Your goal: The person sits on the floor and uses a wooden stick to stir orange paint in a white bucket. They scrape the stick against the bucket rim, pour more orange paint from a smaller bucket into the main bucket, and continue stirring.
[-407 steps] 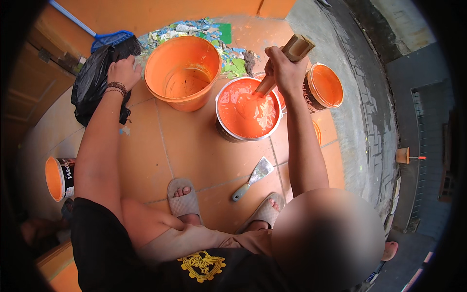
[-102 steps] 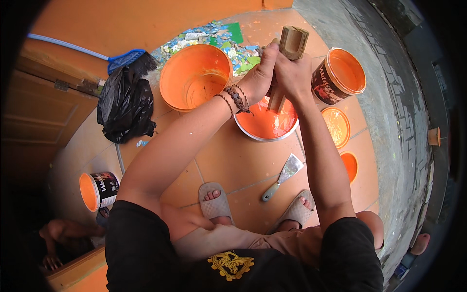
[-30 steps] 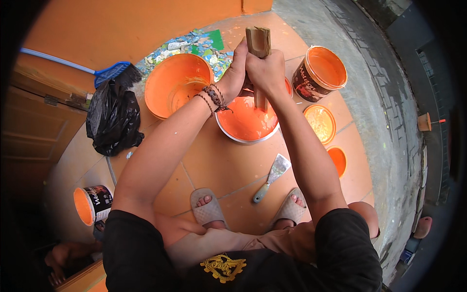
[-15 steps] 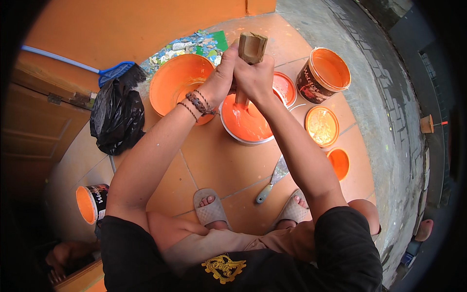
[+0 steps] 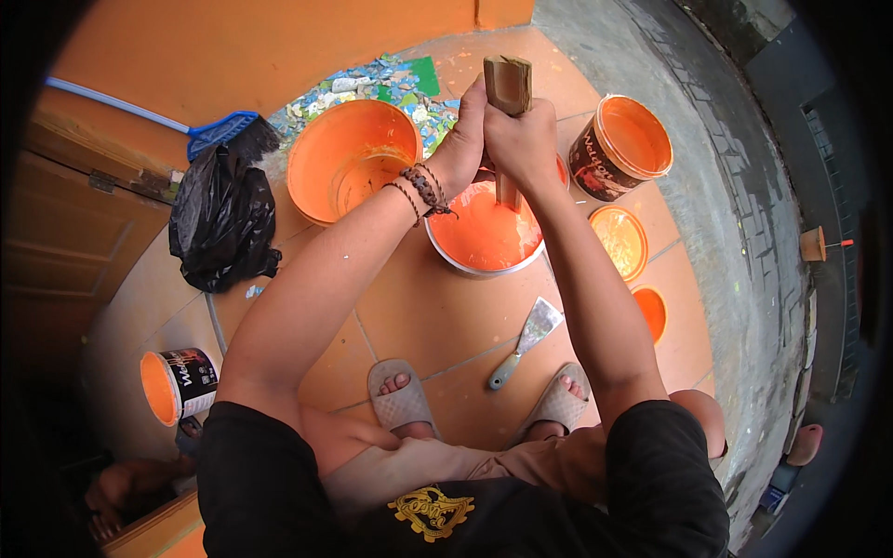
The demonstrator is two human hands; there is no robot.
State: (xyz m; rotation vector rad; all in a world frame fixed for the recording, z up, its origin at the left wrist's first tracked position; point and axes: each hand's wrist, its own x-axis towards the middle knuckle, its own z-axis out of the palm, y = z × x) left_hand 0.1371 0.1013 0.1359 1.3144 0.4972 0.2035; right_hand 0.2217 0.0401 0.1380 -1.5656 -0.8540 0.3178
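Both of my hands are wrapped round a wooden stick (image 5: pixel 509 86), held upright with its lower end in orange paint. My left hand (image 5: pixel 462 139), with braided bracelets at the wrist, grips it from the left. Against its right side my right hand (image 5: pixel 523 139) is closed, fingers round the wood. Below them stands a round white-rimmed bucket of orange paint (image 5: pixel 474 232), its surface streaked where the stick enters. A large orange tub (image 5: pixel 307 177), smeared inside with paint, is left of the bucket.
A dark-labelled paint pail (image 5: pixel 595 163) and a paint-coated lid (image 5: pixel 619 242) stand to the right. A scraper (image 5: pixel 526 339) lies before my feet. At left are a black plastic bag (image 5: pixel 223 223), a blue broom (image 5: pixel 219 130) and a small pail (image 5: pixel 191 377). Paint flakes (image 5: pixel 344 84) litter the wall's base.
My hands and the stick have shifted to the right, and the stick's lower end has moved toward the right side of the paint bucket. The grip is the same.
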